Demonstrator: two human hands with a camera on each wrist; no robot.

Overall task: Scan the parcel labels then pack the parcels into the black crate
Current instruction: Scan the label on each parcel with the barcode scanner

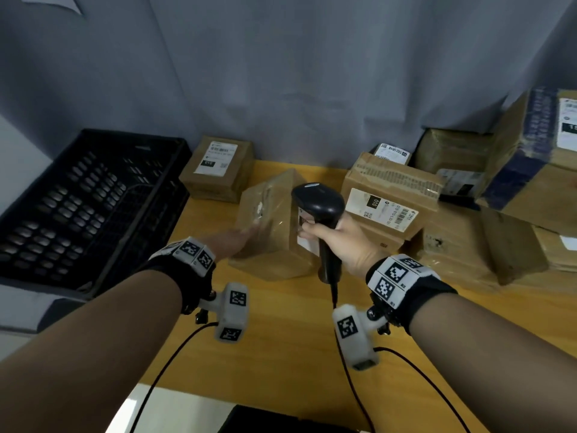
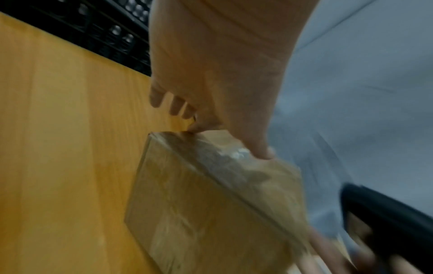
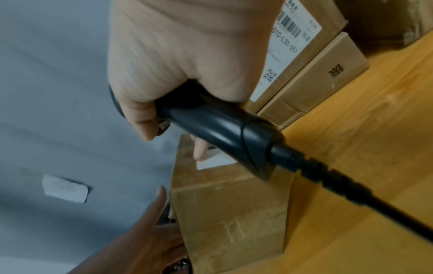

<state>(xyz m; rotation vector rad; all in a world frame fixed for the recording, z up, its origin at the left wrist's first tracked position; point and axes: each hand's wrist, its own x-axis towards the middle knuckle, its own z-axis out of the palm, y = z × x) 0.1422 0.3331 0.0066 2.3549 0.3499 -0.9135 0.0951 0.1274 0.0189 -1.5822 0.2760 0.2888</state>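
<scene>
On the table (image 1: pixel 281 354), right hand (image 1: pixel 346 242) grips scanner (image 1: pixel 321 207); left hand (image 1: pixel 237 239) seemingly steadies parcel (image 1: pixel 274 232) (neighbour's label (image 1: pixel 382 212): "010-L30-551").

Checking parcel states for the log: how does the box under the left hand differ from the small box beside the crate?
The tilted box is tipped up on an edge, steadied by the left hand, while the small box lies flat, untouched. The tilted box's label faces sideways, mostly hidden behind the scanner held in the right hand; the small box's label faces up, fully visible. Both are brown cardboard, outside the black crate.
</scene>
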